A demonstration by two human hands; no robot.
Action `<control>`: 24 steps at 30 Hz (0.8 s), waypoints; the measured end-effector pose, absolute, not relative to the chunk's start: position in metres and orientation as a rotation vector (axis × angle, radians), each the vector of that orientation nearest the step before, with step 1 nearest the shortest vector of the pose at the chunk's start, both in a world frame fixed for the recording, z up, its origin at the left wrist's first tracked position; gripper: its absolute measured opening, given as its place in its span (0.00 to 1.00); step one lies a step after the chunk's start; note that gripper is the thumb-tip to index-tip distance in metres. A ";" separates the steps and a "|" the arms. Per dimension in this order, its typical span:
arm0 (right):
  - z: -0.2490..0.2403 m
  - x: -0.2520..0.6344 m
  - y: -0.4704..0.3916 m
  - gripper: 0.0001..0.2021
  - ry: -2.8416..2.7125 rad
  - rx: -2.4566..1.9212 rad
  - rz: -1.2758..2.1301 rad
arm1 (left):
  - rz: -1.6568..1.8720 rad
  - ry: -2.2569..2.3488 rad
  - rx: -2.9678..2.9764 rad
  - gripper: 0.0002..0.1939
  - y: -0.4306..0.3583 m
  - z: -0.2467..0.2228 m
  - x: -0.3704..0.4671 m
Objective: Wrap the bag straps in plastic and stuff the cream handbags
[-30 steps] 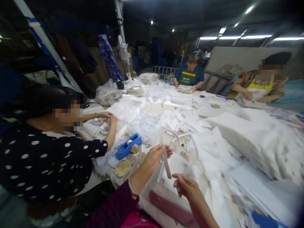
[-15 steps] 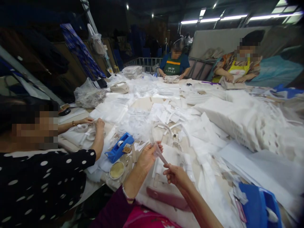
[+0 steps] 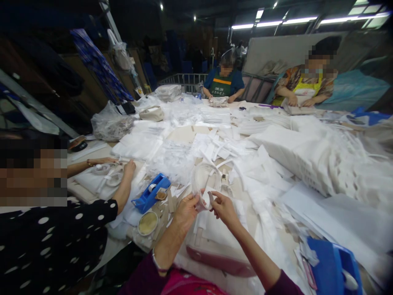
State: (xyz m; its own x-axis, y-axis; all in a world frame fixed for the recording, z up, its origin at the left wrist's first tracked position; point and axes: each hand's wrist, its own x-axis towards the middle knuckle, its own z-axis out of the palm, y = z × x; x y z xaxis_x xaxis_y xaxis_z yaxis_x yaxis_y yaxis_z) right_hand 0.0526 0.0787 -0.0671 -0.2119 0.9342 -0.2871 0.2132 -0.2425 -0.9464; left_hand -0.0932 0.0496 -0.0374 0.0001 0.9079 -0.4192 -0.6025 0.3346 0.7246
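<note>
My left hand [image 3: 188, 209] is closed on a pale bag strap [image 3: 194, 178], which looks wrapped in translucent film and loops up beyond my fingers. My right hand [image 3: 223, 208] pinches the strap's end, which is curled back in a small bend between the two hands. Beneath both hands lies a handbag [image 3: 219, 259], pale on top with a dusty-pink lower edge. White paper or foam sheeting covers part of it. A small metal clasp [image 3: 224, 177] shows just past the strap loop.
A blue tape dispenser [image 3: 152, 192] and a round tin [image 3: 147, 223] stand to the left; another blue dispenser [image 3: 334, 266] is at right. White sheets [image 3: 319, 217] and a perforated crate [image 3: 294, 159] cover the right side. Co-workers handle bags at left and across the table.
My right hand has moved up and closer to my left hand, bending the strap's end that was stretched straight between them. The view has shifted slightly.
</note>
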 end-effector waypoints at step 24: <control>-0.050 0.052 0.050 0.16 -1.381 -1.450 1.355 | 1.421 1.259 0.665 0.14 0.036 -0.056 -0.061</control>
